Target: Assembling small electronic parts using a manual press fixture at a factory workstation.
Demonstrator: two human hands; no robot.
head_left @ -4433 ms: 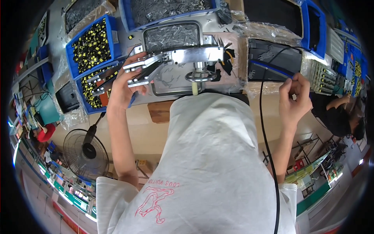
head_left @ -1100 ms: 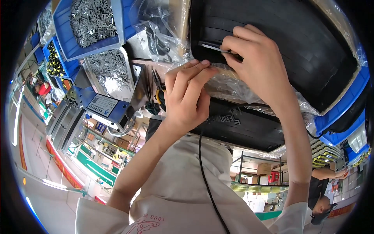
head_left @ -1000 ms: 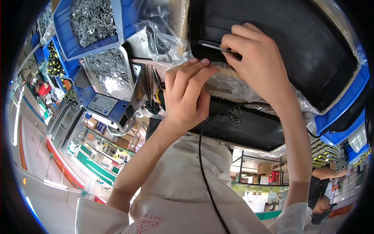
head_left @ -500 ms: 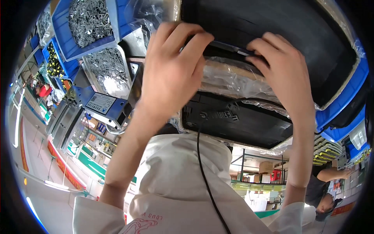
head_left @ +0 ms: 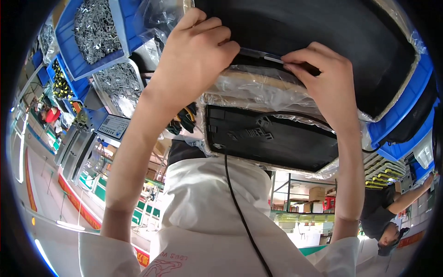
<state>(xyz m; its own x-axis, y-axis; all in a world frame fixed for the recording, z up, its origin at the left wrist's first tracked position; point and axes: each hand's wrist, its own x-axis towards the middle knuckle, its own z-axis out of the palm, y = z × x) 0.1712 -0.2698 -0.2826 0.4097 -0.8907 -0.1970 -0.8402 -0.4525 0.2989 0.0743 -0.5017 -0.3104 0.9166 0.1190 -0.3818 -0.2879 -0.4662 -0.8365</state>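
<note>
Silver-glinting, the strip [head_left: 273, 59] pinched by the right hand [head_left: 331, 76] could drop into the tray [head_left: 314, 23] if that hold slackens; I can't tell whether the left hand [head_left: 191, 57] grips.

To your left, a blue bin [head_left: 66, 37] holds loose grey metal parts [head_left: 96, 34], with a metal tray [head_left: 136, 69] of similar pieces just beside it. Farther left you have black-and-yellow parts [head_left: 61, 82] in a smaller blue bin [head_left: 79, 86], and below them a labelled machine [head_left: 112, 127]. Nearest you, dark pieces [head_left: 251, 134] lie in a black-lined tray [head_left: 300, 150], and a black cable [head_left: 240, 210] hangs down before you. To your right, beyond a blue container [head_left: 401, 148], a co-worker in black [head_left: 379, 207] has an arm outstretched
</note>
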